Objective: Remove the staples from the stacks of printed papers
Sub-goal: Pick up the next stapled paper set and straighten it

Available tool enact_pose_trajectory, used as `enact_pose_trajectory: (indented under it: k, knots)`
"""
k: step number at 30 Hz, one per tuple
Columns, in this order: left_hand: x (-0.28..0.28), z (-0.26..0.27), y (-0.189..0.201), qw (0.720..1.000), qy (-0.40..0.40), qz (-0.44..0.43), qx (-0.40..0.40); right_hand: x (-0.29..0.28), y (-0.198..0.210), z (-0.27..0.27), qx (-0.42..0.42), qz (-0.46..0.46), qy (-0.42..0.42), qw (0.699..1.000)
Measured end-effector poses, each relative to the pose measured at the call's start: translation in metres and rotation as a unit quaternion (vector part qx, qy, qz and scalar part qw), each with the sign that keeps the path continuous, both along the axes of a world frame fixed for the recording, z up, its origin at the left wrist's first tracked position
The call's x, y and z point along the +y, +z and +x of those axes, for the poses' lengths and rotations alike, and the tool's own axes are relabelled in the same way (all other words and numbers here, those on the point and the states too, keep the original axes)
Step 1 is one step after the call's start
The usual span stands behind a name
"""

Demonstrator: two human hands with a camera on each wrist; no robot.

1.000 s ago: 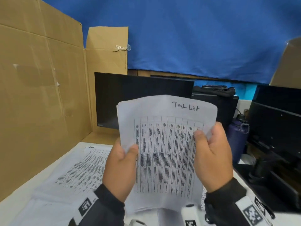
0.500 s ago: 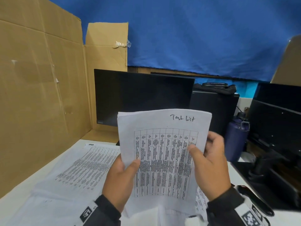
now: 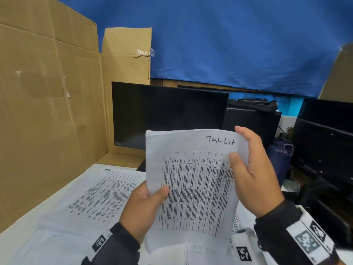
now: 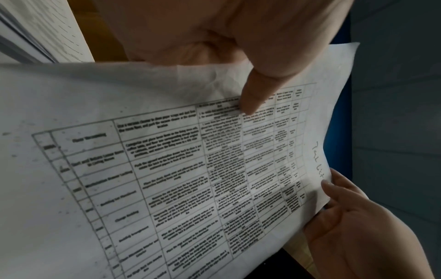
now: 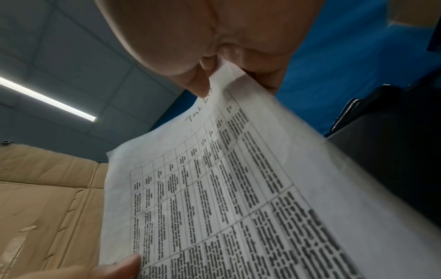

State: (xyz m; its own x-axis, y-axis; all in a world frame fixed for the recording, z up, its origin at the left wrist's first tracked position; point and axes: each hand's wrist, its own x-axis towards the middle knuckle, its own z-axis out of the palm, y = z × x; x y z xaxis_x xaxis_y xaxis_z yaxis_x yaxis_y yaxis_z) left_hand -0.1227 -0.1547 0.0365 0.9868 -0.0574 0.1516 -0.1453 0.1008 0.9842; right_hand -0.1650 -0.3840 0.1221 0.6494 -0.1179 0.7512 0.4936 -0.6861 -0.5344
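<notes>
I hold a stack of printed papers (image 3: 193,180) upright in front of me, its top sheet a table with "Task List" handwritten at the upper right. My left hand (image 3: 147,205) grips its left edge, thumb (image 4: 255,98) on the front. My right hand (image 3: 248,169) pinches the right edge near the top corner, thumb (image 5: 203,83) on the front and fingers behind. I see no staple and no staple remover in any view. More printed papers (image 3: 99,196) lie flat on the white table (image 3: 23,232) below.
A tall cardboard wall (image 3: 47,115) stands on the left and bends behind a black monitor (image 3: 168,113). A dark blue bottle (image 3: 279,159) and black equipment (image 3: 322,150) sit on the right. A blue cloth (image 3: 229,44) hangs behind.
The paper stack has come lower in front of me. My right hand slid up its right edge to the top corner, while my left hand kept its grip lower on the left edge.
</notes>
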Motion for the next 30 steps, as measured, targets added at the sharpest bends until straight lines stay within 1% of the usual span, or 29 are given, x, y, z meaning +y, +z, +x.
enact_pose_trajectory:
  k: [3,8,11,14,15,17,18,20,21,22,23,25,26,27,28,29,30]
  knots:
    - [0.0,0.002,-0.001,1.0,0.01,0.019,-0.006,0.002,0.001,-0.001,-0.005,0.014,-0.003,1.0]
    - [0.0,-0.002,0.001,0.999,0.014,0.036,-0.015,0.003,0.004,-0.002,0.02,0.036,-0.005,0.999]
    - [-0.001,-0.005,0.005,0.998,0.022,0.061,-0.02,0.001,0.007,-0.003,0.023,0.046,-0.01,0.999]
    - [-0.001,-0.013,0.014,0.996,0.027,0.08,-0.022,-0.004,0.013,-0.016,0.017,0.054,-0.007,0.998]
    - [0.001,-0.016,0.018,0.995,0.028,0.088,-0.025,-0.008,0.014,-0.023,0.019,0.065,0.01,0.998]
    - [0.007,-0.024,0.028,0.992,0.038,0.115,-0.036,-0.026,0.014,-0.036,0.039,0.118,0.045,0.991]
    - [0.013,-0.029,0.034,0.989,0.05,0.132,-0.042,-0.04,0.011,-0.037,0.056,0.147,0.043,0.987]
    - [0.027,-0.037,0.043,0.986,0.068,0.148,-0.038,-0.081,-0.003,-0.034,0.098,0.167,-0.031,0.981]
    - [0.033,-0.041,0.046,0.986,0.07,0.148,-0.028,-0.105,-0.014,-0.03,0.129,0.149,-0.083,0.977]
    - [0.038,-0.043,0.048,0.986,0.069,0.151,-0.014,-0.127,-0.027,-0.025,0.182,0.115,-0.134,0.967]
    - [0.042,-0.045,0.048,0.985,0.067,0.161,-0.001,-0.146,-0.043,-0.021,0.257,0.07,-0.179,0.947]
    - [0.046,-0.045,0.046,0.981,0.059,0.182,0.019,-0.177,-0.081,-0.011,0.415,-0.038,-0.236,0.878]
    - [0.046,-0.045,0.044,0.98,0.052,0.191,0.028,-0.184,-0.099,-0.01,0.472,-0.094,-0.253,0.839]
    - [0.045,-0.046,0.042,0.978,0.046,0.2,0.033,-0.188,-0.115,-0.008,0.51,-0.14,-0.27,0.805]
    - [0.043,-0.046,0.04,0.976,0.042,0.213,0.036,-0.19,-0.128,-0.008,0.525,-0.167,-0.287,0.784]
    - [0.04,-0.046,0.037,0.973,0.042,0.224,0.037,-0.191,-0.14,-0.009,0.523,-0.174,-0.306,0.776]
    - [0.037,-0.048,0.033,0.97,0.044,0.235,0.038,-0.192,-0.15,-0.011,0.517,-0.166,-0.323,0.775]
